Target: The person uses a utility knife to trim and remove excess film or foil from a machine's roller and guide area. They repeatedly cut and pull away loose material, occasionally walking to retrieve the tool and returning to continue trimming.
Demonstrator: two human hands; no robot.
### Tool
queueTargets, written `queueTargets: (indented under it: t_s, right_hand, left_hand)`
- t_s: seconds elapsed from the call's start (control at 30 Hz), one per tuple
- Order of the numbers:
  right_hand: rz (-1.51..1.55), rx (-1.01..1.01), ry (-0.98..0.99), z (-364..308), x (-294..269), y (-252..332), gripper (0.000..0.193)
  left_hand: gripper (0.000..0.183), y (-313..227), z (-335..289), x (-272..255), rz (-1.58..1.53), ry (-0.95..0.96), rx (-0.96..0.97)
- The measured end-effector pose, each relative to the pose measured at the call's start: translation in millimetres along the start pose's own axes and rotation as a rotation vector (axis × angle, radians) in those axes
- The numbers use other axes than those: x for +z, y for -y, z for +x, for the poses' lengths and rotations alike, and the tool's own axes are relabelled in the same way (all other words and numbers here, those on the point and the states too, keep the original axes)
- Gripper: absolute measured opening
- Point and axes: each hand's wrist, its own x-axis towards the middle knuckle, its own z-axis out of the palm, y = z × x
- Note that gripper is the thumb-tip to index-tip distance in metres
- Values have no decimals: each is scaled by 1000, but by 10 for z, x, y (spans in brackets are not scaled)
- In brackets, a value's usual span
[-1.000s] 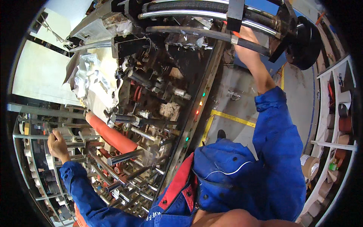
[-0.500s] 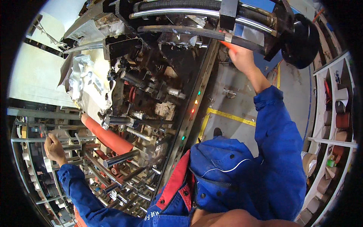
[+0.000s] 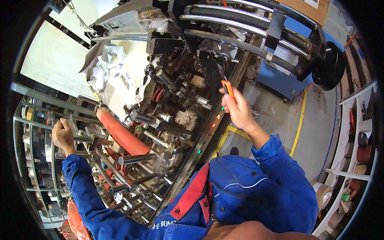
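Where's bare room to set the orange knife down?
Most open: grey floor between the yellow line and the right-hand shelf. Also floor left of that line, below the blue cabinet, with some scraps. Crowded: metal rods around the red roller, near the left hand; the shelf, packed with rolls.

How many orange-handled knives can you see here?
1. The orange-handled knife is in the person's right hand, its blade pointing up and away from the body. Others could be hidden from this view.
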Motion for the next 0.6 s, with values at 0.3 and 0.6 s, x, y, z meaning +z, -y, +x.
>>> queueTargets:
  t_s: [0.3, 0.6]
  right_hand:
    - [130, 95, -101, 719, 454, 386, 36]
    - [325, 98, -191, 502, 677, 89, 33]
  left_hand:
    - [39, -80, -2, -52, 36, -48, 61]
    - [38, -76, -6, -51, 3, -37, 41]
